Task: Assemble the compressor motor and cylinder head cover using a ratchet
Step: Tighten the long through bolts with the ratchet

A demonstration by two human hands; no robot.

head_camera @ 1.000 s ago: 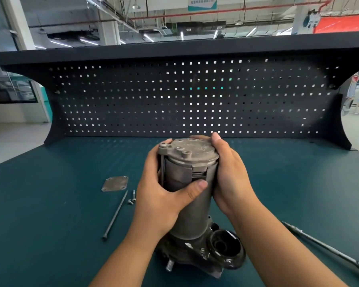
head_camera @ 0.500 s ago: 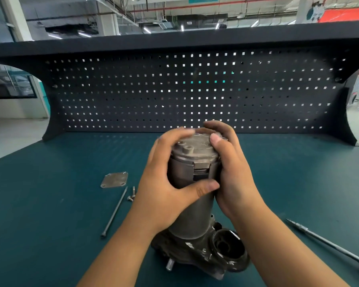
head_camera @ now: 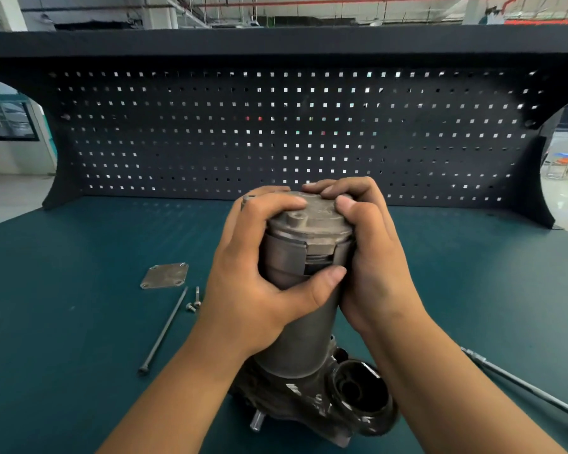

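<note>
A grey cylindrical compressor motor stands upright on its dark pump housing in the middle of the bench. My left hand grips the upper part of the motor from the left, thumb across its front and fingers over the end cap. From the right, my right hand grips the same end, fingers curled over the cap's top. A square flat cover plate lies to the left, with a long bolt and two short screws beside it. The ratchet lies at the right.
The bench has a teal mat. A black perforated back panel with a shelf on top closes off the far side. The ratchet's handle runs off the right edge of the view.
Both hands have slid up the motor body. Their fingers now curl over the end cap's top, where a second ago they held its sides. The motor has stayed upright.
</note>
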